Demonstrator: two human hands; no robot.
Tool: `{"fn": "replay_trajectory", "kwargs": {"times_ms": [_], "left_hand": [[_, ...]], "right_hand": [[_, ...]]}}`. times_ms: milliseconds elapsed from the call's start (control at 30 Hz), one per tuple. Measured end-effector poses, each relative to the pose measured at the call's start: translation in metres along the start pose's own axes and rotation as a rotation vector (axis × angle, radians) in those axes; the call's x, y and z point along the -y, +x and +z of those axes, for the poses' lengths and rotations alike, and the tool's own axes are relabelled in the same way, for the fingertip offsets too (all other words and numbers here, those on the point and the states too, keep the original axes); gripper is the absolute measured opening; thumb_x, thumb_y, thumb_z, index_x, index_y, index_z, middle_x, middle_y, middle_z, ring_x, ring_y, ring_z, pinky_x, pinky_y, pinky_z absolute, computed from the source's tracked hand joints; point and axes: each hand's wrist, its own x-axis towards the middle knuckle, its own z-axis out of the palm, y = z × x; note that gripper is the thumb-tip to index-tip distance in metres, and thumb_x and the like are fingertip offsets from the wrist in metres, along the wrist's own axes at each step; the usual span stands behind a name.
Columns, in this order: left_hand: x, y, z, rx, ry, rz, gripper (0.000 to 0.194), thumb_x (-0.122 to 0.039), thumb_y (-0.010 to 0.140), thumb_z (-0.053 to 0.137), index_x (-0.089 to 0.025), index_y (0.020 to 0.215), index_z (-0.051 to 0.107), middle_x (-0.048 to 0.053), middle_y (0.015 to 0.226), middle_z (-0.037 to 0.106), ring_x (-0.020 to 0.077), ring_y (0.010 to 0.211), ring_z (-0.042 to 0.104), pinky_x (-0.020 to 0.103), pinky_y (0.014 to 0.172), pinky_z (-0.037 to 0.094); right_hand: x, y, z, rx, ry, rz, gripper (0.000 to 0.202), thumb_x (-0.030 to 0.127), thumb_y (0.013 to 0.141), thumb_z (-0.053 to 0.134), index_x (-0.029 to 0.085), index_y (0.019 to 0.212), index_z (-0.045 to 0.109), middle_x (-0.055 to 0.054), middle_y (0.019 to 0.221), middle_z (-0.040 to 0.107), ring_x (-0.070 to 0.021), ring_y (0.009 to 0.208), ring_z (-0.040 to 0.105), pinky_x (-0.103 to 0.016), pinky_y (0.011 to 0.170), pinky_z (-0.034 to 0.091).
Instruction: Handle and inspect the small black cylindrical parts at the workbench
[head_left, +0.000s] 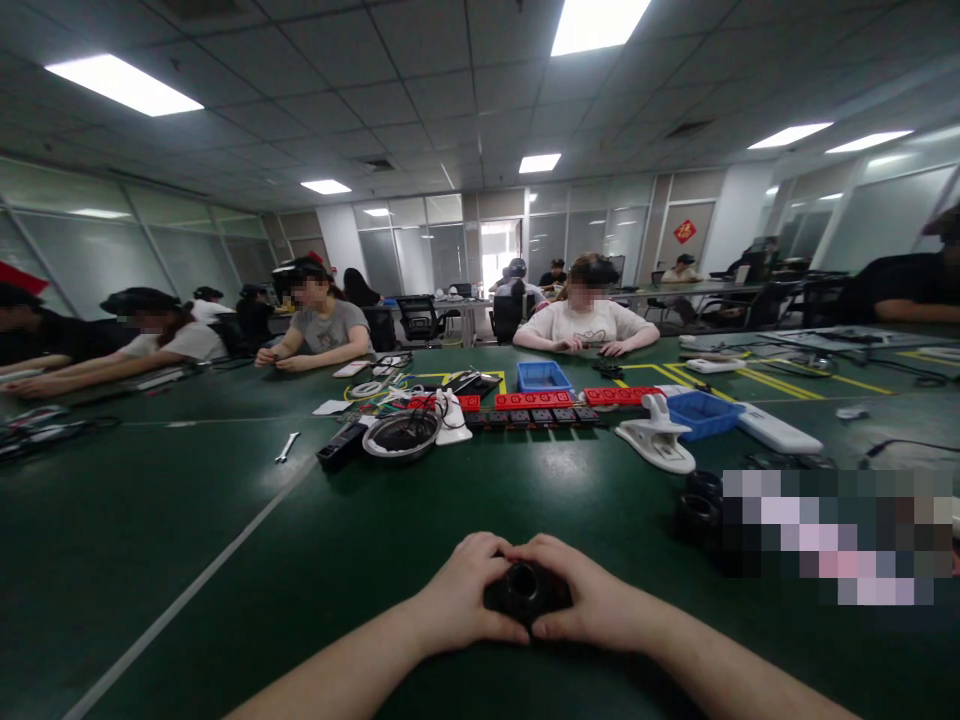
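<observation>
Both of my hands are wrapped round a small black part with a round hole in its top, low over the green table. My left hand grips it from the left, and my right hand from the right. The fingertips of the two hands meet behind it, and the thumbs come close together at its front. Much of the part is hidden by my fingers, so its exact kind cannot be made out. Similar black round parts with openings stand to the right of my right hand.
Ahead lie red socket strips, a metal bowl-like dish, a white clip stand and blue trays. A wrench is at left. A white power bank-like box lies right. Several people sit around the table.
</observation>
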Motion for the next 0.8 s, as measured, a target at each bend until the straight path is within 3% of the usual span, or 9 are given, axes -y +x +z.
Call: {"fn": "replay_trajectory", "kwargs": {"times_ms": [133,233,367,500,633,800], "left_hand": [[-0.008,-0.004,-0.002,-0.027,-0.001,-0.026,0.060,-0.054,0.057,0.072,-0.024,0.107,0.057,0.005,0.108,0.052,0.0266,0.101,0.046,0.038,0.090,0.036],[-0.017,-0.007,-0.004,-0.083,0.016,-0.107,0.067,-0.052,0.049,0.076,-0.022,0.105,0.055,0.006,0.105,0.053,0.0277,0.098,0.047,0.047,0.095,0.030],[-0.031,-0.008,0.000,-0.162,0.062,-0.218,0.055,-0.052,0.047,0.075,-0.020,0.088,0.057,0.005,0.094,0.054,0.0273,0.094,0.050,0.053,0.101,0.018],[-0.037,-0.006,0.005,-0.176,0.065,-0.259,0.031,-0.033,0.056,0.071,-0.020,0.080,0.057,0.003,0.087,0.055,0.0238,0.090,0.052,0.050,0.103,0.018],[-0.033,-0.004,0.006,-0.163,0.017,-0.271,0.033,-0.027,0.054,0.072,-0.019,0.082,0.057,0.003,0.088,0.056,0.0231,0.090,0.052,0.048,0.103,0.020],[-0.024,-0.004,0.007,-0.144,-0.009,-0.213,0.044,-0.035,0.054,0.075,-0.019,0.092,0.058,0.004,0.092,0.056,0.0237,0.090,0.052,0.048,0.102,0.020]], "right_hand": [[0.002,-0.006,0.008,-0.073,-0.015,0.066,0.089,0.033,0.053,0.078,0.018,0.130,0.035,-0.010,0.119,0.046,-0.0269,0.110,0.045,-0.039,0.094,0.035],[0.003,-0.007,0.017,-0.206,-0.068,0.188,0.094,0.039,0.048,0.079,0.015,0.128,0.034,-0.010,0.111,0.049,-0.0271,0.102,0.049,-0.038,0.088,0.039],[0.005,-0.001,0.034,-0.370,-0.084,0.294,0.076,0.033,0.050,0.078,0.016,0.114,0.041,-0.005,0.096,0.052,-0.0228,0.087,0.053,-0.034,0.076,0.042],[0.008,0.003,0.043,-0.444,-0.102,0.302,0.042,0.018,0.057,0.070,0.020,0.092,0.046,-0.001,0.086,0.053,-0.0185,0.079,0.052,-0.030,0.070,0.041],[0.012,0.004,0.037,-0.429,-0.118,0.262,0.033,0.012,0.058,0.067,0.020,0.084,0.048,-0.001,0.084,0.052,-0.0181,0.078,0.050,-0.030,0.070,0.041],[0.013,0.002,0.023,-0.320,-0.075,0.123,0.034,0.012,0.057,0.068,0.018,0.088,0.055,-0.002,0.090,0.049,-0.0192,0.087,0.050,-0.031,0.078,0.041]]}}
